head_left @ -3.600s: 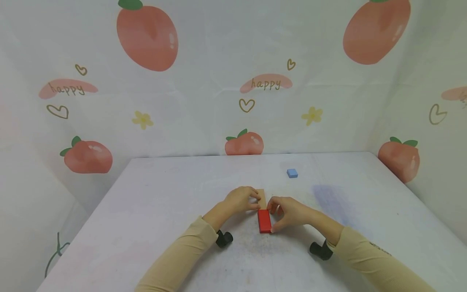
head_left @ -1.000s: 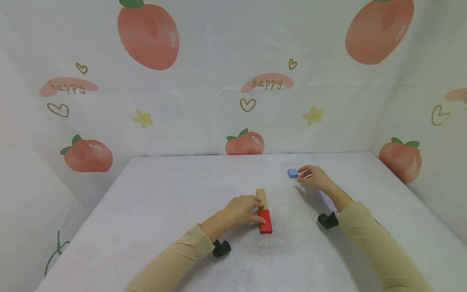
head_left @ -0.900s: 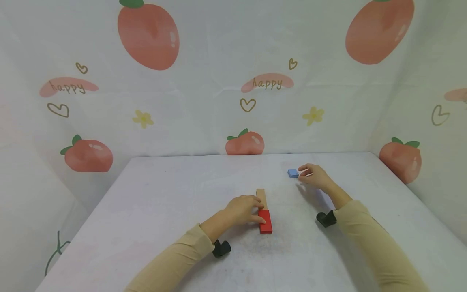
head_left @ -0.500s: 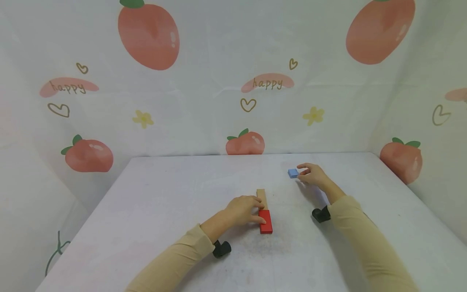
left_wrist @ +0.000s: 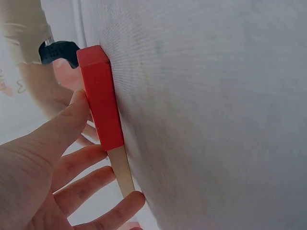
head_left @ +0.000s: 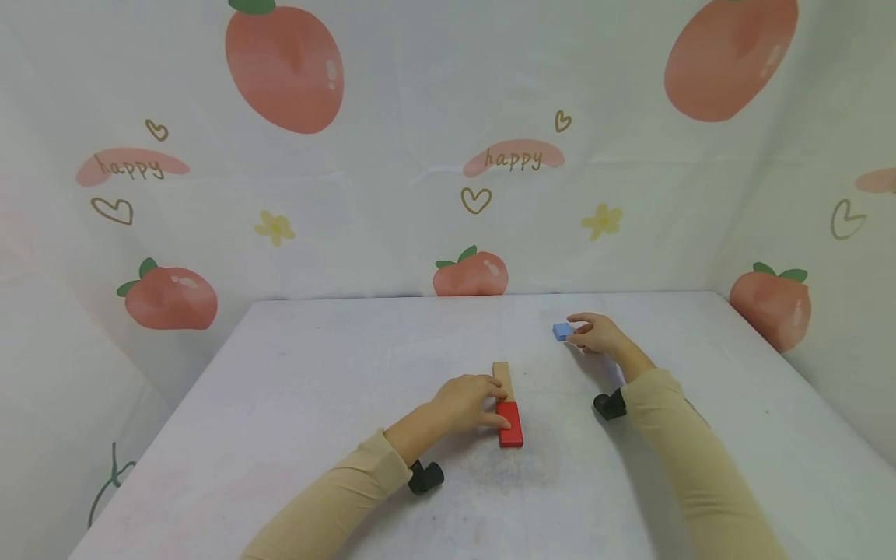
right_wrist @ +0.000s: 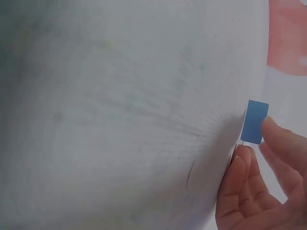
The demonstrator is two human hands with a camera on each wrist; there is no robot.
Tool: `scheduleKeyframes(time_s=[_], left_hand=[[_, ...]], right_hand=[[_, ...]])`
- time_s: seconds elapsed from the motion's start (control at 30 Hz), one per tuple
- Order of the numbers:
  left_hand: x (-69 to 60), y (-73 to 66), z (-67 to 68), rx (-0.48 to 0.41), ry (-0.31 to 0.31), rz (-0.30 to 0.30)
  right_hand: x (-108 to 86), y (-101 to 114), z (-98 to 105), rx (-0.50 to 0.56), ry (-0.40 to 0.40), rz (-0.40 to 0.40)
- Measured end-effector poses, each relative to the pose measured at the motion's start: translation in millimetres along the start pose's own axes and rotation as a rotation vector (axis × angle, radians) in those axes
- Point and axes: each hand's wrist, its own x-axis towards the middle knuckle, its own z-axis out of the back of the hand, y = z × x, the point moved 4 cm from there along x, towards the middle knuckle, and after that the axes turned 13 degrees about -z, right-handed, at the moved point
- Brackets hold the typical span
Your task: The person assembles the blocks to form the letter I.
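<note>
In the head view, my left hand (head_left: 458,403) rests by a red block (head_left: 510,432) and a tan wooden block (head_left: 502,375), which lie end to end. The left wrist view shows my thumb against the side of the red block (left_wrist: 98,96) and fingertips along the tan block (left_wrist: 121,170). Further back, my right hand (head_left: 598,334) is at a small blue block (head_left: 561,331) on the table. In the right wrist view, fingertips of the right hand (right_wrist: 268,182) stand close around the blue block (right_wrist: 254,121), one overlapping its edge; no firm grip shows.
Both hands work over a white table (head_left: 336,365). A white curtain (head_left: 392,155) printed with peaches hangs behind and beside it. Black devices sit under both wrists. A green cord (head_left: 112,478) hangs at the far left.
My right hand has left the red block, reached back to the right, and edged left onto the blue block. My left hand shifted slightly nearer, then stayed still. The blocks look unmoved.
</note>
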Motion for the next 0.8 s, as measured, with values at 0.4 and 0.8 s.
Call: scheduleKeyframes(time_s=[0.4, 0.8], left_hand=[[0.1, 0.1, -0.4, -0.005, -0.005, 0.001], [0.0, -0.2, 0.0, -0.023, -0.002, 0.009]], right_hand=[[3.4, 0.3, -2.3, -0.072, -0.013, 0.047], [1.0, 2.6, -2.4, -0.056, -0.054, 0.054]])
